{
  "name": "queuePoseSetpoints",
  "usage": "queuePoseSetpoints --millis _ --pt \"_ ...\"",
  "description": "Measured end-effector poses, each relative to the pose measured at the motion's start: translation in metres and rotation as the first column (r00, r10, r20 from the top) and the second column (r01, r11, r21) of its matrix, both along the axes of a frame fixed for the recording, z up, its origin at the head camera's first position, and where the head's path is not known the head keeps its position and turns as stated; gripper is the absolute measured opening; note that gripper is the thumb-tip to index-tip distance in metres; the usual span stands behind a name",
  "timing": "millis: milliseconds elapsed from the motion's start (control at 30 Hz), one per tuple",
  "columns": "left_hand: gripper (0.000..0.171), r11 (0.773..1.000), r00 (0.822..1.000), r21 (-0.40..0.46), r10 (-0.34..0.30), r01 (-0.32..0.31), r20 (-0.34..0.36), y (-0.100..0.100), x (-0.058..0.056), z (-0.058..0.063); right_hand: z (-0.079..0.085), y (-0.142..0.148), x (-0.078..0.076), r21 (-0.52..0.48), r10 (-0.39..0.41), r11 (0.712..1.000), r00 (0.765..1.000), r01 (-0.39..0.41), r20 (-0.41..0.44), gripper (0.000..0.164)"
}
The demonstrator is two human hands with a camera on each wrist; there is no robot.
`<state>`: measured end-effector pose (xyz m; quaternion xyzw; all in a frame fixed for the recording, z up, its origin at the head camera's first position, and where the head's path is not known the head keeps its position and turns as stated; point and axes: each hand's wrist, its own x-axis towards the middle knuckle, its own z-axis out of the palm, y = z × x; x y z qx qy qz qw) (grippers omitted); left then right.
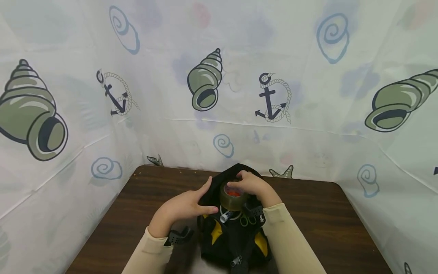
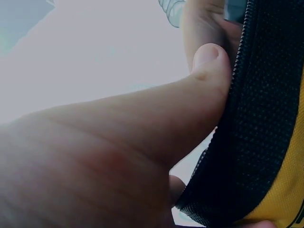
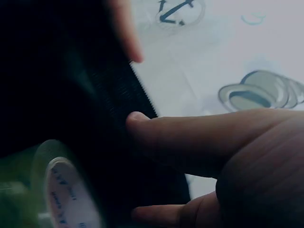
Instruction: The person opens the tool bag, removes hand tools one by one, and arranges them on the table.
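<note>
A black bag [image 1: 236, 243] with yellow patches lies unzipped on the table, its dark flap [image 1: 213, 188] raised at the back. In its opening sits a roll of brown-green tape [image 1: 232, 202], also visible in the right wrist view. My left hand [image 1: 183, 205] is at the bag's left side, thumb and fingers spread apart; its thumb [image 2: 206, 71] meets the zipper edge. My right hand [image 1: 254, 186] reaches over the tape roll toward the flap. In the right wrist view its thumb [image 3: 161, 135] lies straight over the dark fabric near the zipper teeth, apart from the tape.
Green-handled scissors [image 1: 244, 220] and a small white-capped tube [image 1: 225, 217] lie at the bag's front opening. A zipper pull [image 1: 236, 261] hangs near the front. The brown wooden table [image 1: 325, 224] ends at a patterned curtain [image 1: 164, 95] behind and at both sides.
</note>
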<state>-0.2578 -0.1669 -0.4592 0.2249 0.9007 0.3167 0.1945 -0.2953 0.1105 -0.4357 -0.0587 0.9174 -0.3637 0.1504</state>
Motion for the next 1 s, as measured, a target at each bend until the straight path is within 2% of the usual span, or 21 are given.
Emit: queuePoseSetpoints --millis 167,367,567,800,1000 --pt "0.111 1.000 1.000 -0.003 0.004 -0.004 -0.007 0.000 -0.002 0.000 -0.019 0.000 -0.010 0.041 0.011 0.999 1.000 -0.011 -0.012 0.085" --pt "0.112 1.000 1.000 -0.004 0.022 -0.022 -0.014 0.000 -0.001 0.001 -0.040 -0.001 -0.016 0.156 0.066 0.986 0.995 -0.054 -0.074 0.099" --pt "0.114 0.999 0.999 -0.018 0.026 -0.027 -0.022 0.001 0.001 0.003 -0.042 -0.003 -0.015 0.224 0.047 0.974 0.994 -0.023 -0.102 0.106" --pt "0.113 0.999 1.000 -0.026 0.025 -0.026 -0.013 0.002 0.003 0.002 -0.047 -0.002 -0.013 0.197 0.054 0.979 0.997 -0.043 -0.048 0.118" --pt "0.114 0.999 1.000 -0.031 0.030 -0.031 -0.007 0.003 0.002 0.002 -0.050 -0.001 -0.011 0.204 0.019 0.979 0.993 0.005 -0.119 0.116"
